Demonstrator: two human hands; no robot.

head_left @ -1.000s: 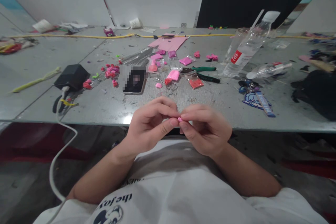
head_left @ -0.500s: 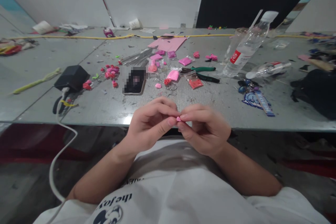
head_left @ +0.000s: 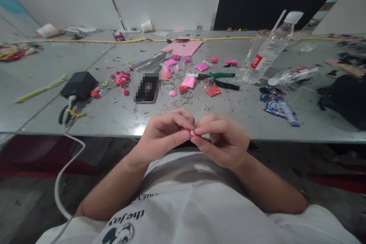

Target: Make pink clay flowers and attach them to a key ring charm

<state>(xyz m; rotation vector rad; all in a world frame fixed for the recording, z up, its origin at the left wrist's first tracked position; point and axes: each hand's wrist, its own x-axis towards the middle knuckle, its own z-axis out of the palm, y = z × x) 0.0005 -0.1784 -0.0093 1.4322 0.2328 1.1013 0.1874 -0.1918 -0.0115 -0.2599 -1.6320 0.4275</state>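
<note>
Reference: phone [head_left: 149, 90] on the desk [head_left: 114, 120]. "Near" = person's side of it.

Pink piece [head_left: 192, 133]: near and right of phone, up off the surface, about at the desk's near edge, between both hands. Left hand [head_left: 158, 139] has thumb and index almost together, pinching it from the left. Right hand [head_left: 225, 141]: same pinch from the right, gap just the piece's thickness. Other fingers curled.

Orientation: piece looks like a compact lump, roughly as wide as tall. No clear long axis; can't tell which way it points.

Hard to see: fingertips cover part of the piece, underside hidden, too small for detail. Back of right hand blurred. Phone screen pixelated.

Around phone: pink lump [head_left: 172, 93] just right; pink packet [head_left: 188, 81], red packet [head_left: 213, 90] and green-handled pliers [head_left: 223, 75] further right. Red-pink flower cluster [head_left: 122, 78] just left, black adapter [head_left: 79, 85] beyond that. Bottle [head_left: 267, 59] well right, tilted.
</note>
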